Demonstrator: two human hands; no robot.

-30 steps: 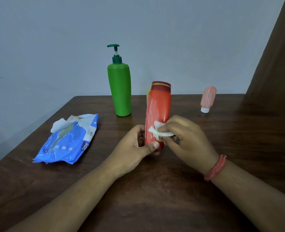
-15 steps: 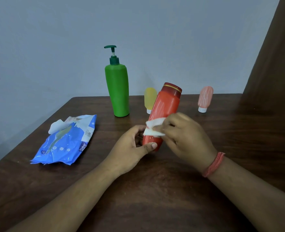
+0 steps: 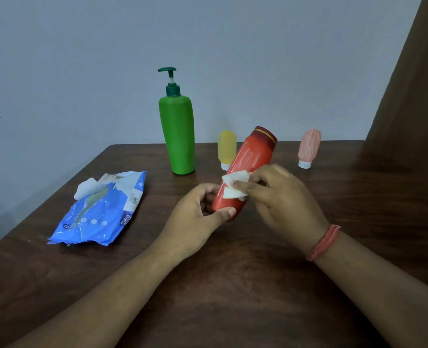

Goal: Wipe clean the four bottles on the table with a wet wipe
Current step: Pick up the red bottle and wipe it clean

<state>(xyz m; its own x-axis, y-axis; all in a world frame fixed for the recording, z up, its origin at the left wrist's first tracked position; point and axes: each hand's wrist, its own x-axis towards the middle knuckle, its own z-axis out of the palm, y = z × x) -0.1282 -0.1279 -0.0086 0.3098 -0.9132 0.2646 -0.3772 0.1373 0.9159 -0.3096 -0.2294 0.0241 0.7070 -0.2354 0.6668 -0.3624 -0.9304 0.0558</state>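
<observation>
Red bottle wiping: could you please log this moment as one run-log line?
step: wiping red bottle | left hand: grips bottle base, tilted | right hand: pinches wet wipe against bottle | green pump bottle: upright

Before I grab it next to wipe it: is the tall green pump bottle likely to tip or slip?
The green pump bottle is tall on a narrow base and its body leans slightly, so a push near the top would probably tip it. Its smooth plastic looks slippery under a wet wipe; hold it low.
</observation>
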